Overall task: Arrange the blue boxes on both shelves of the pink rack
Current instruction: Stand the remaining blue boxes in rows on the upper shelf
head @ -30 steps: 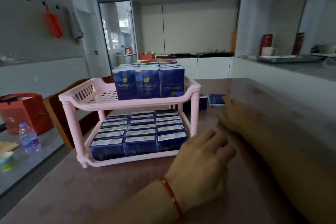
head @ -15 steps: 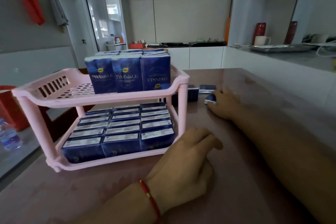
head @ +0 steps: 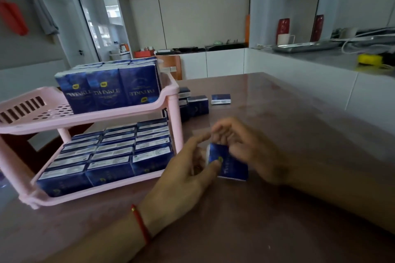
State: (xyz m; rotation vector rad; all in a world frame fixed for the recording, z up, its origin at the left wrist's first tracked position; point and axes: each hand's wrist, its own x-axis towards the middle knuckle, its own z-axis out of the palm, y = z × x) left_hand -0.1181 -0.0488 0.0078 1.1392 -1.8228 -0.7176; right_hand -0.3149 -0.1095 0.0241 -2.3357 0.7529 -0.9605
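Note:
The pink two-shelf rack (head: 171, 111) stands at the left of the brown table. Its lower shelf is packed with several rows of blue boxes (head: 111, 156) lying flat. Upright blue boxes (head: 109, 89) fill the right part of the upper shelf; its left part is bare. Just right of the rack, a single blue box (head: 232, 166) is held between both hands: my right hand (head: 248, 147) grips it from above and behind, and my left hand (head: 186, 175), with a red wrist cord, touches its left side with thumb and fingers. Loose blue boxes (head: 197, 104) lie behind the rack, one (head: 221, 99) apart.
A low white wall (head: 299, 83) with a counter on top borders the table's right side. A wooden chair (head: 171, 66) stands behind the rack. Brown table surface (head: 277, 209) stretches in front and to the right.
My right hand has drawn back from the loose boxes behind the rack, carrying one box toward me. My left hand has lifted off the table and met it at the box.

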